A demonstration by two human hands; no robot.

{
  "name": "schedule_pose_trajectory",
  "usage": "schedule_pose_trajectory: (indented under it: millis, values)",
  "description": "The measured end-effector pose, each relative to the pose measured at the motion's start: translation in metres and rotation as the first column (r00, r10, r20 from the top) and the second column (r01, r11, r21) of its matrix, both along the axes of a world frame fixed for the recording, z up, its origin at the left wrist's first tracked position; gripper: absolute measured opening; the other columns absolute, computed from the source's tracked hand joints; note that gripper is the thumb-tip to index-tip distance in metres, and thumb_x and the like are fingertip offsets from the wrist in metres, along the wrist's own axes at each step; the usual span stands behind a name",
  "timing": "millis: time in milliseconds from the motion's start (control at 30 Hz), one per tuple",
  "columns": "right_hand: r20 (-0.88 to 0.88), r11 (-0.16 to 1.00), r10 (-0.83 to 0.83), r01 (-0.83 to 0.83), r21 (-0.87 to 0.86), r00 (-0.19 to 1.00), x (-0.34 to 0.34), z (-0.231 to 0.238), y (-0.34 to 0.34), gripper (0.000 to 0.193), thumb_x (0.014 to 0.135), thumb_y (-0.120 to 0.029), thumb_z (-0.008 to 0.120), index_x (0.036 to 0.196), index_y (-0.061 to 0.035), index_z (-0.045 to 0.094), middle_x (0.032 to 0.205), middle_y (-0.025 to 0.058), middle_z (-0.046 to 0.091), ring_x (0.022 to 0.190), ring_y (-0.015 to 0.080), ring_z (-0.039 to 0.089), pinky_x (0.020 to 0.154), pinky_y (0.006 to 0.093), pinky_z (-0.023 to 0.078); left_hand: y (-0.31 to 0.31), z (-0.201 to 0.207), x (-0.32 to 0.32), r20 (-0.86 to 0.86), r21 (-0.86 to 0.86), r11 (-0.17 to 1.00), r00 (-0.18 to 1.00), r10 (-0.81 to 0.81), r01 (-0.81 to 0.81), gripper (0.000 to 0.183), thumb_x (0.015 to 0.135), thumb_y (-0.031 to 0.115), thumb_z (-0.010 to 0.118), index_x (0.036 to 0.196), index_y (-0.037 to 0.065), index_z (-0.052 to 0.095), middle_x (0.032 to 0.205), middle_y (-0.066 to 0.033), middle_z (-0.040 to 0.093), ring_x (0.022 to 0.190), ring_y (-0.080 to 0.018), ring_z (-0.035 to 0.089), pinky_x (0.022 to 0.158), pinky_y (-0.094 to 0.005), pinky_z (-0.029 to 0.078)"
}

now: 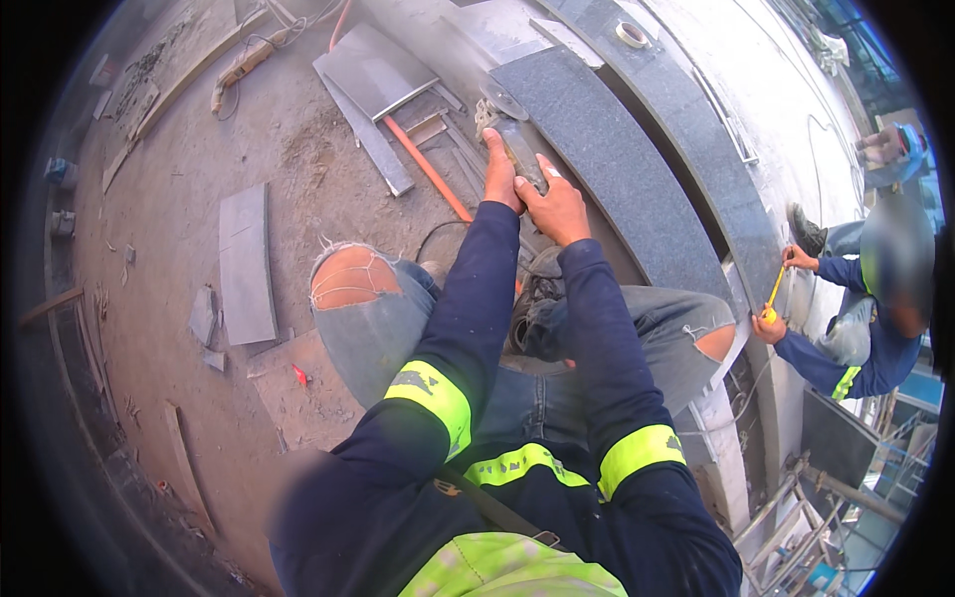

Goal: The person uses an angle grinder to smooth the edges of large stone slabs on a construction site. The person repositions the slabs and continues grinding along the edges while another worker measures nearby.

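Observation:
Both my hands grip a dusty angle grinder (509, 127) whose disc sits at the near end of a curved dark granite slab (607, 149). My left hand (500, 171) holds the grinder's left side. My right hand (555, 207) wraps its rear body. I am crouched, with torn jeans at both knees and dark blue sleeves with yellow reflective bands. A black cable runs from the tool back toward my legs.
Grey stone offcuts (246, 261) and a larger slab (375, 70) lie on the dusty floor, with an orange bar (428, 169) between them. A second curved granite strip (696, 139) carries a tape roll (632, 34). At right, another person (856, 328) holds a yellow tape measure (773, 295).

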State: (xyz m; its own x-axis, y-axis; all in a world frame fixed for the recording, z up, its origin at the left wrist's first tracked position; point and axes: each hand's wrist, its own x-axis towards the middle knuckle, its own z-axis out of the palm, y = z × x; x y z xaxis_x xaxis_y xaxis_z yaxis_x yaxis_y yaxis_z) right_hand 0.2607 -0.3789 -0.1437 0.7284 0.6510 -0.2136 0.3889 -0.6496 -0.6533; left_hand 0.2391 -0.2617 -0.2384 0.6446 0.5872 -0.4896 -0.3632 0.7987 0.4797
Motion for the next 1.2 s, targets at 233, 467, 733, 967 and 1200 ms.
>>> schedule_pose_trajectory:
  millis: [233, 467, 733, 967, 1200]
  values:
    - [-0.017, 1.0, -0.012, 0.012, 0.004, 1.0, 0.012, -0.005, 0.016, 0.085, 0.096, -0.059, 0.072, 0.164, -0.0105, 0.055, 0.145, 0.0284, 0.069, 0.136, 0.0448, 0.067, 0.115, 0.0463, 0.051, 0.016, 0.005, 0.01, -0.008, 0.015, 1.0, 1.0, -0.004, 0.004, 0.09, 0.105, 0.085, 0.041, 0.145, 0.007, 0.06, 0.129, -0.0107, 0.071, 0.115, -0.0281, 0.07, 0.101, -0.0448, 0.059]
    - [-0.043, 1.0, -0.003, 0.003, 0.003, 0.999, 0.016, -0.003, 0.02, 0.084, 0.097, -0.058, 0.071, 0.164, -0.0108, 0.054, 0.149, 0.0288, 0.067, 0.138, 0.0452, 0.065, 0.118, 0.0468, 0.049, 0.022, 0.008, 0.01, -0.017, 0.011, 1.0, 1.0, -0.023, 0.023, 0.089, 0.106, 0.084, 0.04, 0.145, 0.006, 0.06, 0.129, -0.011, 0.071, 0.117, -0.0285, 0.07, 0.101, -0.0445, 0.059]
    - [0.004, 0.999, 0.003, -0.003, 0.032, 1.0, 0.011, -0.003, 0.014, 0.084, 0.096, -0.056, 0.071, 0.164, -0.009, 0.054, 0.138, 0.0312, 0.072, 0.131, 0.0462, 0.069, 0.114, 0.0494, 0.052, 0.019, 0.008, 0.005, -0.03, 0.038, 0.998, 0.999, -0.04, 0.041, 0.089, 0.106, 0.083, 0.041, 0.149, 0.007, 0.057, 0.136, -0.0113, 0.069, 0.118, -0.0294, 0.07, 0.103, -0.0459, 0.058]
    - [0.013, 1.0, -0.007, 0.007, 0.03, 1.0, 0.005, 0.0, 0.004, 0.085, 0.096, -0.056, 0.071, 0.164, -0.0098, 0.053, 0.141, 0.0307, 0.07, 0.133, 0.0458, 0.067, 0.115, 0.0493, 0.051, 0.009, 0.01, 0.002, -0.031, 0.033, 0.999, 0.999, -0.022, 0.023, 0.087, 0.107, 0.081, 0.043, 0.145, 0.005, 0.061, 0.131, -0.0115, 0.072, 0.116, -0.0279, 0.071, 0.1, -0.0428, 0.059]
    - [-0.022, 1.0, -0.012, 0.012, 0.007, 1.0, 0.0, 0.008, 0.0, 0.084, 0.097, -0.058, 0.071, 0.165, -0.0115, 0.053, 0.148, 0.0292, 0.067, 0.138, 0.0451, 0.064, 0.117, 0.0482, 0.049, 0.005, 0.008, -0.003, -0.006, 0.04, 0.999, 0.999, -0.037, 0.037, 0.089, 0.106, 0.083, 0.043, 0.147, 0.006, 0.061, 0.134, -0.0114, 0.071, 0.117, -0.0287, 0.071, 0.102, -0.043, 0.058]
